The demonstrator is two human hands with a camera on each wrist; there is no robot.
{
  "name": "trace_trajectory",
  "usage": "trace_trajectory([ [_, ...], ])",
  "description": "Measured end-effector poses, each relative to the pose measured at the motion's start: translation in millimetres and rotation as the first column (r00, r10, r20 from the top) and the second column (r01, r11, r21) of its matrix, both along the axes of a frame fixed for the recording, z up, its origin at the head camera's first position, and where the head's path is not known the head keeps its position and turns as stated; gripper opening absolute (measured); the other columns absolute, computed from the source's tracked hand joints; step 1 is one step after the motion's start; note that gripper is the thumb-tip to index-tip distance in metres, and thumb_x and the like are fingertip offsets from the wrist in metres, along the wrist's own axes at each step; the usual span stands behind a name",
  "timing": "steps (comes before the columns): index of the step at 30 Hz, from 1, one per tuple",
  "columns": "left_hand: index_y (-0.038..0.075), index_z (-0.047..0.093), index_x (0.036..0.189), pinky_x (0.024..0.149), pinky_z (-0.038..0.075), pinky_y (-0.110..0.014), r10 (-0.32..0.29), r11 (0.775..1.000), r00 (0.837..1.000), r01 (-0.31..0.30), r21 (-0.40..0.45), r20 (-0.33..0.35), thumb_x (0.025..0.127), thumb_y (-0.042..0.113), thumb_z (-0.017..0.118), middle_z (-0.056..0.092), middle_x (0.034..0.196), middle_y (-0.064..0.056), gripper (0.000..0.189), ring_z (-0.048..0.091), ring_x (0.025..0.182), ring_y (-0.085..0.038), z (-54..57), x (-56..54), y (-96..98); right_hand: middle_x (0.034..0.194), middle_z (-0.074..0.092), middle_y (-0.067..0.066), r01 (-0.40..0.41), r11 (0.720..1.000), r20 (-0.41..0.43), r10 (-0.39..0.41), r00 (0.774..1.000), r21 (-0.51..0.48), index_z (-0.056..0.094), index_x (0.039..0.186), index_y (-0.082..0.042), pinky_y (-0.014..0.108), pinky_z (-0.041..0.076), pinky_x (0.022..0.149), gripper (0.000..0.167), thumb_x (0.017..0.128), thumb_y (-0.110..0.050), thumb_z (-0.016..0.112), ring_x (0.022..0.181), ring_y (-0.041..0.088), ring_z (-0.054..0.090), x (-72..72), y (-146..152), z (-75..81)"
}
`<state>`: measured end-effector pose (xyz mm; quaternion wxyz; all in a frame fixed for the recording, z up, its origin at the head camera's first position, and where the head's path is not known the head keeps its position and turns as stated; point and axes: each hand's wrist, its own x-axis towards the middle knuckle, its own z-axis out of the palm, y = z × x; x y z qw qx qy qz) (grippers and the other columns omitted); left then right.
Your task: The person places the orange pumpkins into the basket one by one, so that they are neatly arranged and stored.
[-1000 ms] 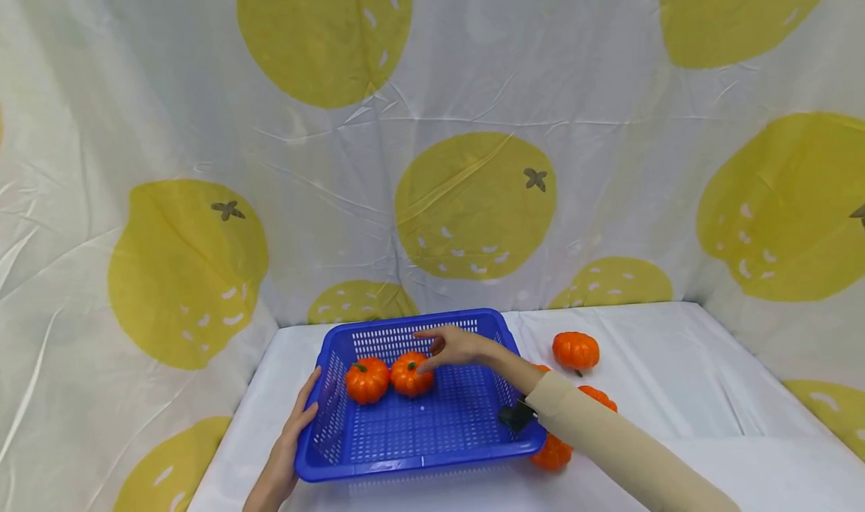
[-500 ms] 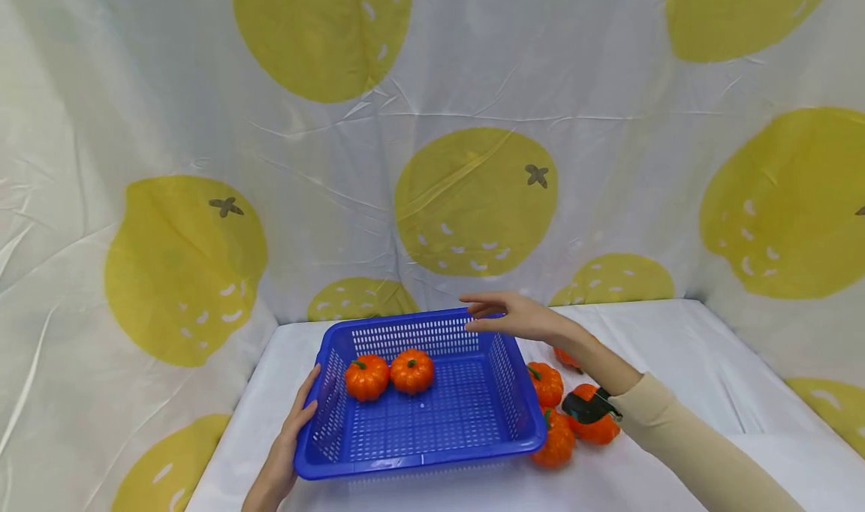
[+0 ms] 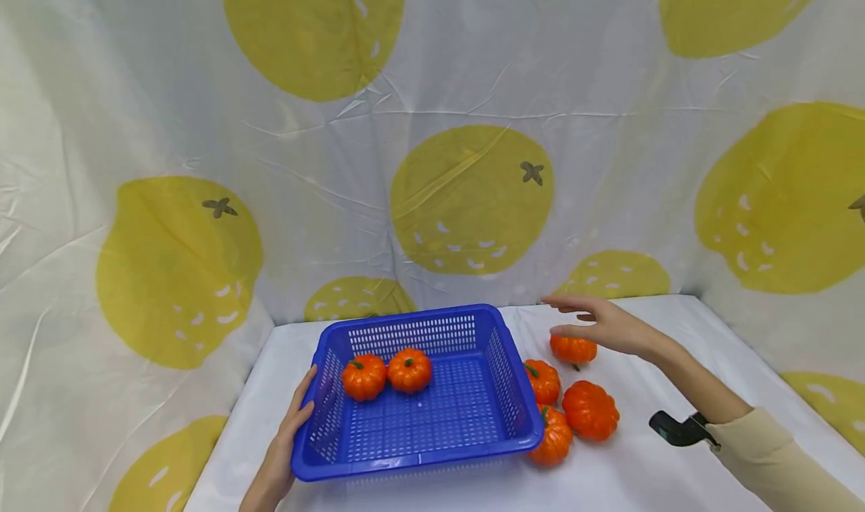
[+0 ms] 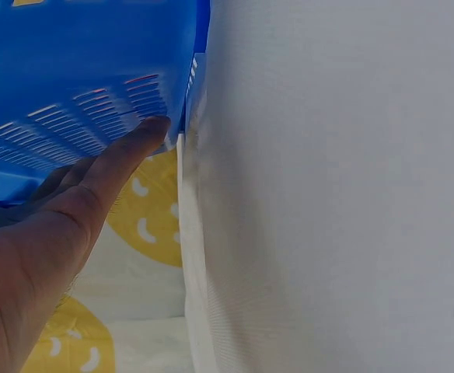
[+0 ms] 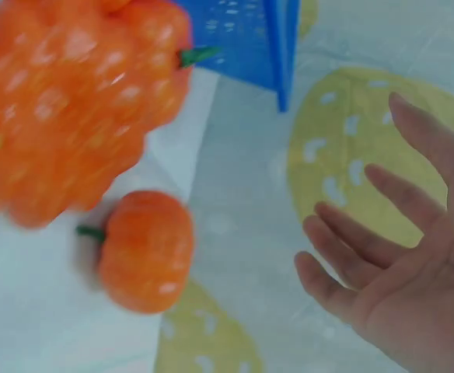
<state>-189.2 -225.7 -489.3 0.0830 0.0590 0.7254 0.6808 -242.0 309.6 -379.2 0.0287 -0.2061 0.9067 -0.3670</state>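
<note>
A blue plastic basket (image 3: pixel 446 422) stands on the white table, with two small orange pumpkins inside it: one at the left (image 3: pixel 364 377) and one beside it (image 3: pixel 409 370). My left hand (image 3: pixel 280 448) rests against the basket's left side; in the left wrist view its fairly straight fingers (image 4: pixel 126 159) lie along the slotted wall. Over the table's far right, my right hand (image 3: pixel 608 324) hovers with fingers spread and nothing in them. Just behind it sits a pumpkin (image 3: pixel 573 349), partly hidden by the hand. The right wrist view shows the open palm (image 5: pixel 406 287) apart from a pumpkin (image 5: pixel 147 252).
Several pumpkins lie right of the basket: one near its wall (image 3: pixel 543 381), another at its front corner (image 3: pixel 553 437) and one further right (image 3: pixel 590 411). A black wrist camera (image 3: pixel 679 428) sits at the right sleeve. A lemon-print curtain (image 3: pixel 324 219) hangs around the table.
My right hand has moved from above the pumpkins in the basket, out over the right rim, to the pumpkins on the right. The left hand and basket have stayed in place.
</note>
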Motion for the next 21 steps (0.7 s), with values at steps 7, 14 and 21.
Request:
trace_trajectory([
  [7,0.032,0.008,0.168,0.119,-0.007,-0.078,0.006,1.000,1.000,-0.006,-0.006,0.021,0.112,0.039,0.029,-0.009,0.176,-0.008,0.060,-0.010,0.159,-0.046,-1.2,0.6,-1.1,0.149,0.056,0.024,0.071,0.995,-0.033,-0.069,0.997,0.064,0.055,0.147,-0.005,0.073,0.042,0.107,0.059,0.097,-0.030,0.072,0.134,0.053,0.051,-2.4,28.4,-31.4],
  [14,0.032,0.008,0.168,0.119,-0.007,-0.077,0.007,1.000,1.000,-0.007,-0.008,0.024,0.112,0.039,0.029,-0.009,0.176,-0.008,0.061,-0.010,0.159,-0.046,0.4,2.1,-3.1,0.148,0.055,0.027,0.093,0.992,-0.078,-0.086,0.993,0.086,0.057,0.145,-0.005,0.077,0.040,0.105,0.058,0.095,-0.030,0.074,0.137,0.054,0.048,-13.1,42.9,-62.3],
  [21,0.031,0.009,0.168,0.119,-0.005,-0.076,-0.022,1.000,1.000,0.022,0.021,-0.010,0.112,0.036,0.030,-0.009,0.176,-0.008,0.060,-0.009,0.158,-0.043,-0.6,0.2,-0.7,0.147,0.055,0.029,0.104,0.991,-0.072,-0.098,0.993,0.082,0.057,0.145,-0.004,0.077,0.042,0.103,0.060,0.094,-0.028,0.075,0.136,0.055,0.048,-18.3,49.4,-76.7],
])
